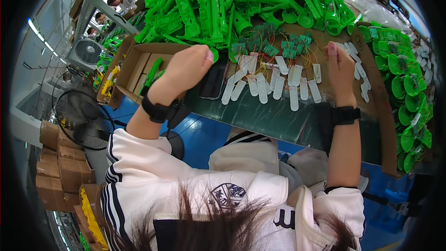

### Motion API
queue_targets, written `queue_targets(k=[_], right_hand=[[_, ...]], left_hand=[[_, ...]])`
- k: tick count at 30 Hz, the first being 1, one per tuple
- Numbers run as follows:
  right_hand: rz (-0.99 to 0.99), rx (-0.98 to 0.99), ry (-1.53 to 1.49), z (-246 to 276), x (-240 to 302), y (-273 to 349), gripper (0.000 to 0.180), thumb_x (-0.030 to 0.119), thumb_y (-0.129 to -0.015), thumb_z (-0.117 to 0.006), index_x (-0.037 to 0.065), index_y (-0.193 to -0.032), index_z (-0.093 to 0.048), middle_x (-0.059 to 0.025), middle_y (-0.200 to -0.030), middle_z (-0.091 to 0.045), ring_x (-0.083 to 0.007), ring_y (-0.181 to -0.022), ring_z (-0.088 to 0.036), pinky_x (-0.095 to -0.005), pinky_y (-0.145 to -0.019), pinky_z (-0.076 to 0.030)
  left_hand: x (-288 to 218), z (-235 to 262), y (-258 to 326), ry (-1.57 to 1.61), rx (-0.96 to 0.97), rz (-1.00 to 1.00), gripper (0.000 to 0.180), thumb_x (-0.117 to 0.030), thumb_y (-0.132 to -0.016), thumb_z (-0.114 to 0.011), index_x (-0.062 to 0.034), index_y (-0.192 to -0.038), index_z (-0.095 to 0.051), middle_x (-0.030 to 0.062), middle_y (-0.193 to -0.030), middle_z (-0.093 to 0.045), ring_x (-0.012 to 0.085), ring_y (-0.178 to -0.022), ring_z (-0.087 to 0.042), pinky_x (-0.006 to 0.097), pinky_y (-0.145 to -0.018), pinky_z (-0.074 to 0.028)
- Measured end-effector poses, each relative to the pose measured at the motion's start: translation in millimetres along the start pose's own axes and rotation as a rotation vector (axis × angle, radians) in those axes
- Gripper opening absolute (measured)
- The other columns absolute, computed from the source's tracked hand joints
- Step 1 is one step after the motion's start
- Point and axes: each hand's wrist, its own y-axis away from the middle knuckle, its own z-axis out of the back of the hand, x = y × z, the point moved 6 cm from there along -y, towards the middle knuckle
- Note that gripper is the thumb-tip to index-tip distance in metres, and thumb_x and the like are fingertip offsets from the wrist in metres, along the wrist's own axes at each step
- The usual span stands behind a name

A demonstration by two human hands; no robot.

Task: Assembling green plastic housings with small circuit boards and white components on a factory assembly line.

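Observation:
My left hand (pixel 188 68) is closed, thumb and fingers pressed together, above the right side of an open cardboard box. A rounded green plastic piece (pixel 214 55) shows right at its thumb tip; whether it is gripped I cannot tell. My right hand (pixel 340 69) is also closed, thumb uppermost, beside the circuit boards; what it holds, if anything, is hidden. Between the hands, several white plastic strips (pixel 262 89) lie in a loose row, wired to small green circuit boards (pixel 292 46). A dark phone (pixel 213 82) lies beneath my left hand.
A tall heap of green plastic housings (pixel 241 0) fills the back of the green table (pixel 274 123). The cardboard box (pixel 134 67) stands left, holding some green parts. More green housings (pixel 409 93) line the right beyond a cardboard divider (pixel 385 116). A fan (pixel 83 118) stands left.

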Motion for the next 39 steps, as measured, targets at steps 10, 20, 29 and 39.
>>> queue_targets(k=[10,20,29,39], right_hand=[[-0.084,0.110,-0.014,-1.1,11.2,2.4,0.057,0.044,-0.093,-0.036,0.000,-0.063,-0.056,-0.0121,-0.054,-0.052,-0.0290,-0.053,-0.052,-0.0360,-0.052,-0.039],[-0.054,0.123,-0.045,-1.1,15.8,1.2,0.053,0.042,-0.093,-0.037,0.000,-0.065,-0.056,-0.0132,-0.059,-0.055,-0.0302,-0.056,-0.053,-0.0369,-0.052,-0.039],[-0.056,0.155,-0.039,-1.0,18.4,2.6,0.052,0.041,-0.093,-0.037,0.002,-0.067,-0.060,-0.0108,-0.061,-0.059,-0.0283,-0.058,-0.058,-0.0346,-0.053,-0.042],[-0.085,0.155,-0.074,-2.7,17.3,2.7,0.055,0.042,-0.092,-0.041,-0.002,-0.065,-0.057,-0.0090,-0.055,-0.054,-0.0175,-0.054,-0.054,-0.0289,-0.052,-0.040]], left_hand=[[50.1,-35.1,-59.2,0.016,0.019,0.197,0.028,-0.029,-0.079,-0.050,-0.0019,-0.081,-0.058,0.0173,-0.084,-0.061,0.0340,-0.082,-0.058,0.043,-0.071,-0.046],[88.8,-45.5,-62.6,-0.045,0.480,0.159,0.045,-0.032,-0.068,-0.070,0.0010,-0.097,-0.061,0.0162,-0.086,-0.063,0.0272,-0.080,-0.061,0.035,-0.071,-0.047],[65.9,-68.3,-46.0,-0.199,0.306,0.040,0.038,-0.033,-0.067,-0.068,-0.0068,-0.093,-0.062,0.0074,-0.083,-0.064,0.0262,-0.078,-0.061,0.036,-0.068,-0.048],[6.9,-78.1,-48.4,-0.028,0.301,-0.028,0.030,-0.029,-0.077,-0.060,-0.0074,-0.099,-0.058,0.0092,-0.080,-0.063,0.0270,-0.073,-0.060,0.038,-0.063,-0.046]])
